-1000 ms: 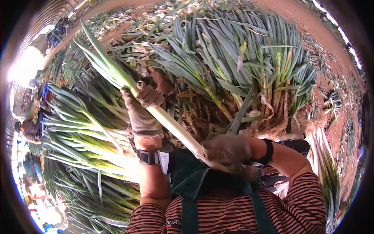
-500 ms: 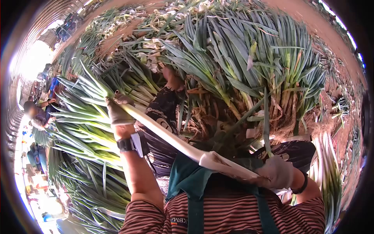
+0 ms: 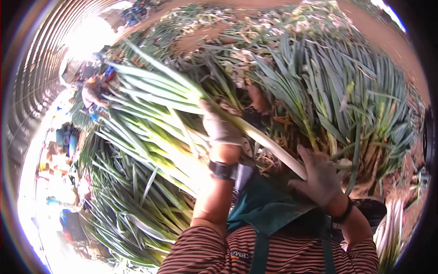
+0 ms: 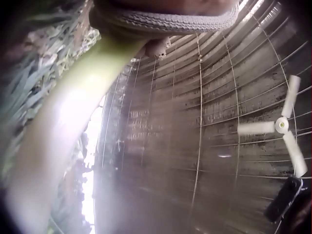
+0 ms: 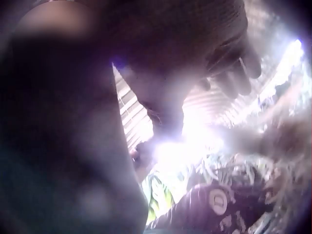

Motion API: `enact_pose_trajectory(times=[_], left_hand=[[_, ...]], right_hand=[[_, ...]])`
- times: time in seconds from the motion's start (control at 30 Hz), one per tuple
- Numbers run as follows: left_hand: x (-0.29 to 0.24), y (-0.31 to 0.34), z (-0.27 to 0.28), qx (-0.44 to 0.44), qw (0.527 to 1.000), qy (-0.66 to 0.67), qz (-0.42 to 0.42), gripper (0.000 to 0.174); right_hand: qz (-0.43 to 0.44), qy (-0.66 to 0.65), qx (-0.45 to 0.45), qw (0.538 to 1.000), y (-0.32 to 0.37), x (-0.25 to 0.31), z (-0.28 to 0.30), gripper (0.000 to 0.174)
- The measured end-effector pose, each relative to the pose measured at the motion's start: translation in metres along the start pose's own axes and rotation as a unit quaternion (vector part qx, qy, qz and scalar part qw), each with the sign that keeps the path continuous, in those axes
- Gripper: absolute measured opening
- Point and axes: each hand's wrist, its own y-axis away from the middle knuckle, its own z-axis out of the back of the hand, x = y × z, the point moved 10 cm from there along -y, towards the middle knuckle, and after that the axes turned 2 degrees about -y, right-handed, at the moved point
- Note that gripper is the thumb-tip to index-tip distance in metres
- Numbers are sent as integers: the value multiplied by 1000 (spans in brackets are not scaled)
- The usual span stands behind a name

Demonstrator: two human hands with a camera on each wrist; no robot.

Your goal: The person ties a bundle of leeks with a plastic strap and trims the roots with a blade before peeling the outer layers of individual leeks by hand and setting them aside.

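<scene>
Left hand (image 3: 222, 129) grips the likely stiff stalk (image 3: 275, 150) below its leaves (image 3: 171, 82), a suitable hold, with right hand (image 3: 323, 180) open beside its end.

Left wrist view: white three-bladed fan (image 4: 282, 125) showed against ribbed roof (image 4: 170, 126). Head view: another person (image 3: 93, 95) (small, blurred) was at upper left.

I am in what looks like a farm produce shed: a ribbed roof (image 4: 219, 97) curves overhead with a ceiling fan (image 4: 282, 125), and piled leeks (image 3: 150, 137) and leaf scraps (image 3: 310, 18) lie across bare earth (image 3: 198, 40).
</scene>
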Motion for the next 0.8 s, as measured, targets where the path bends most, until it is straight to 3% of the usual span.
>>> enact_pose_trajectory(times=[0.03, 0.07, 0.1, 0.17, 0.23, 0.27, 0.33, 0.4, 0.43, 0.47, 0.57, 0.6, 0.67, 0.7, 0.73, 0.8], left_hand=[[15, 0, -4, 45, 988, 130, 67, 45], [12, -2, 3, 24, 992, 104, 68, 46], [3, -7, 18, -6, 997, 65, 51, 47], [-29, -39, 61, -22, 999, -34, -20, 47], [-100, -62, 101, -70, 988, -91, -103, 42], [-123, -85, 117, -34, 995, -34, -86, 42], [-171, -146, 191, -40, 991, -67, -105, 48], [-193, -164, 214, -41, 999, -27, -1, 49], [-214, -187, 245, -54, 985, -157, -48, 50], [-214, -213, 297, -93, 970, -223, -1, 61], [-213, -187, 321, -161, 889, -419, 91, 85], [-211, -204, 335, -174, 880, -437, 69, 80], [-181, -215, 315, -145, 866, -477, 37, 60], [-152, -206, 279, -105, 902, -418, 10, 51], [-121, -178, 226, -69, 932, -357, -18, 42], [-61, -115, 104, 73, 916, -391, -57, 26]], right_hand=[[-38, 0, 66, 997, -4, -18, -37, 46], [-57, -3, 126, 990, -3, -41, -69, 43], [-78, -5, 186, 979, 3, -71, -96, 40], [-110, 121, 213, 963, 21, -129, -120, 30], [-160, 133, 266, 941, 47, -206, -145, 27], [-186, 140, 291, 928, 57, -229, -151, 27], [-262, 29, 266, 927, 53, -221, -130, 29], [-294, -32, 253, 921, 40, -205, -120, 31], [-293, -38, 256, 921, 34, -197, -120, 33], [-296, -44, 258, 918, 33, -191, -121, 34], [-225, 12, 260, 939, 29, -185, -142, 34], [-212, 17, 257, 943, 31, -189, -149, 34], [-275, -64, 286, 916, 20, -180, -130, 34], [-280, -64, 263, 921, 14, -188, -124, 34], [-281, -64, 242, 926, 7, -198, -126, 34], [-285, -58, 199, 936, -11, -218, -132, 34]])
